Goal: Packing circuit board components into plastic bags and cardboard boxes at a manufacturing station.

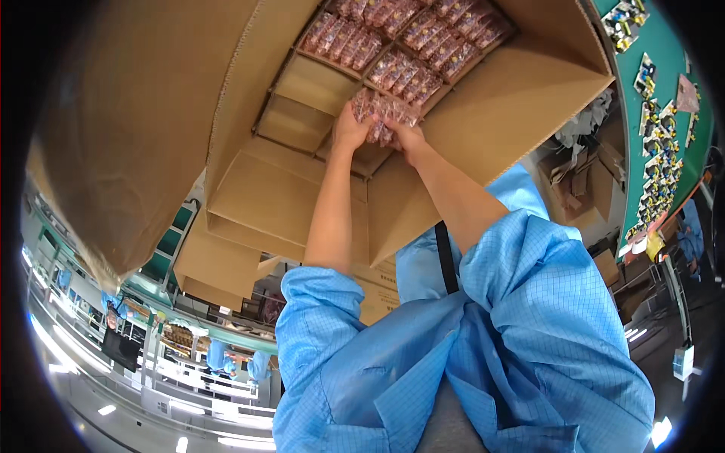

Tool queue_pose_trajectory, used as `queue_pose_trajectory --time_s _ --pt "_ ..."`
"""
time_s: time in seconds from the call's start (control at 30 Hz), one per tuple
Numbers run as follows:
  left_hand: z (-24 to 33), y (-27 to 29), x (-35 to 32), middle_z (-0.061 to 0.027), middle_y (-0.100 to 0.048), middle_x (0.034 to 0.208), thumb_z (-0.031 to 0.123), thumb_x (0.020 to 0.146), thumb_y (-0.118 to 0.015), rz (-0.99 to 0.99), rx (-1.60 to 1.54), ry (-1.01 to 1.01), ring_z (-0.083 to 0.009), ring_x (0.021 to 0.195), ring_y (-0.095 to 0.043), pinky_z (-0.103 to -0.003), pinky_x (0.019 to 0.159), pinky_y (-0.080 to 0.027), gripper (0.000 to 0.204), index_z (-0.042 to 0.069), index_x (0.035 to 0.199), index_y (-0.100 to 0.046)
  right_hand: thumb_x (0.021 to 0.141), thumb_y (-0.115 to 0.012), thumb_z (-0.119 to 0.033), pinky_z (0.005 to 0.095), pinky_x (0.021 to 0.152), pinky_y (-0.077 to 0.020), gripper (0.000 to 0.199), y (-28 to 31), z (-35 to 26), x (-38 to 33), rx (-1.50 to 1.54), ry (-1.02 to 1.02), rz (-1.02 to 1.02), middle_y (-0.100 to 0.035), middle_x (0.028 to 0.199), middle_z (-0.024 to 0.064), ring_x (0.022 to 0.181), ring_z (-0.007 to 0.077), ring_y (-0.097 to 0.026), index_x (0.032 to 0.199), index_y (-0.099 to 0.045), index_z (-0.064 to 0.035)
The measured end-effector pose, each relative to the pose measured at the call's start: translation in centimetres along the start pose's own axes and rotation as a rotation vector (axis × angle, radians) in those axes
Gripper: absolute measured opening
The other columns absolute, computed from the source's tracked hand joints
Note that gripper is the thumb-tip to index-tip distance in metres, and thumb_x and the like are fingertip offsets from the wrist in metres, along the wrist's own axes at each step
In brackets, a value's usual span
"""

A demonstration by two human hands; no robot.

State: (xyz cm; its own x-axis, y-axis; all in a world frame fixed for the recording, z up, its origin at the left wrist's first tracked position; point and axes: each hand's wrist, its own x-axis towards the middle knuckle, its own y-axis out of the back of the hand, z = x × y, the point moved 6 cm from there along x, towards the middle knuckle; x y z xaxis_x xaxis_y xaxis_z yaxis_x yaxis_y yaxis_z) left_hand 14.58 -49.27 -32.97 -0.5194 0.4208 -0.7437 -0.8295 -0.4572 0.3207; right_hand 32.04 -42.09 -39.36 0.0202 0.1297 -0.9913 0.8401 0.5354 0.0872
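Open cardboard box (521,94). Left hand (352,130) and right hand (405,137) both closed around a bundle of pink packets (383,113), one at either side, within the box's near end; cannot tell if it touches bottom. More wrapped packets (341,41) in the box's far cells. Green bench (671,41) with circuit boards (655,170) right of box.

Head view: worn on the head, left of a side-by-side pair, fisheye
Box (483,98): faced from above, into its open top, near
Jacket (393,370): nearest, filling the lower middle
Table (668,45): farther off, along the right rim
Lights (57,351): far off, lower left
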Motion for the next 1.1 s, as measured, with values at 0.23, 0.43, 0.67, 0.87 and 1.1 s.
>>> queue_pose_trajectory --time_s 0.23,0.43,0.67,0.87,1.1 --pt "0.3 -0.3 0.2 -0.0218 -0.062 0.114 0.019 0.082 -0.066 0.082 0.436 0.061 -0.0401 0.106 -0.058 -0.046 0.090 -0.047 0.056 0.005 0.132 -0.047 0.079 -0.059 -0.010 0.0358 0.052 -0.0478 0.042 -0.5 1.3 1.7 -0.077 0.145 0.095 -0.060 0.075 0.0121 0.063 0.0241 -0.062 0.115 -0.042 0.0019" --pt "0.1 0.0 -2.7 -0.0218 -0.057 0.121 0.016 0.083 -0.061 0.040 0.605 0.179 -0.0393 0.111 -0.056 -0.047 0.092 -0.046 0.058 0.009 0.137 -0.043 0.084 -0.058 -0.028 0.0419 0.088 -0.0482 0.044 -0.7 -1.4 -2.9 -0.532 0.000 0.225 -0.063 0.114 0.0232 0.109 0.0376 -0.059 0.115 -0.058 0.0027" --pt "3.1 -5.0 -7.6 -0.0233 -0.040 0.140 0.020 0.081 -0.060 0.014 0.909 -0.477 -0.0386 0.128 -0.041 -0.047 0.104 -0.036 0.056 0.006 0.134 -0.046 0.089 -0.051 -0.024 0.0411 0.086 -0.0500 0.037 -2.2 -7.2 -13.0 -0.862 0.578 -0.321 -0.064 0.108 0.0259 0.097 0.0411 -0.062 0.114 -0.059 0.0022" --pt "1.8 -10.1 -6.3 -0.0253 -0.044 0.139 0.022 0.082 -0.059 -0.191 0.192 -0.119 -0.0364 0.133 -0.038 -0.040 0.110 -0.031 0.063 0.000 0.137 -0.042 0.094 -0.057 -0.018 0.0272 0.066 -0.0550 0.036 7.7 -16.5 -31.8 -0.148 0.065 -0.957 -0.070 0.090 0.0113 0.063 0.0085 -0.065 0.127 -0.053 -0.0043" --pt "8.6 -7.8 -7.4 -0.0209 -0.068 0.099 0.031 0.094 -0.053 -0.176 0.076 -0.218 -0.0310 0.099 -0.064 -0.038 0.085 -0.048 0.038 -0.004 0.103 -0.063 0.097 -0.052 -0.015 0.0193 0.046 -0.0421 0.033 28.7 -26.2 -31.7 0.341 0.284 -0.518 -0.039 0.050 -0.0087 0.035 0.0013 -0.032 0.128 -0.051 -0.0043"
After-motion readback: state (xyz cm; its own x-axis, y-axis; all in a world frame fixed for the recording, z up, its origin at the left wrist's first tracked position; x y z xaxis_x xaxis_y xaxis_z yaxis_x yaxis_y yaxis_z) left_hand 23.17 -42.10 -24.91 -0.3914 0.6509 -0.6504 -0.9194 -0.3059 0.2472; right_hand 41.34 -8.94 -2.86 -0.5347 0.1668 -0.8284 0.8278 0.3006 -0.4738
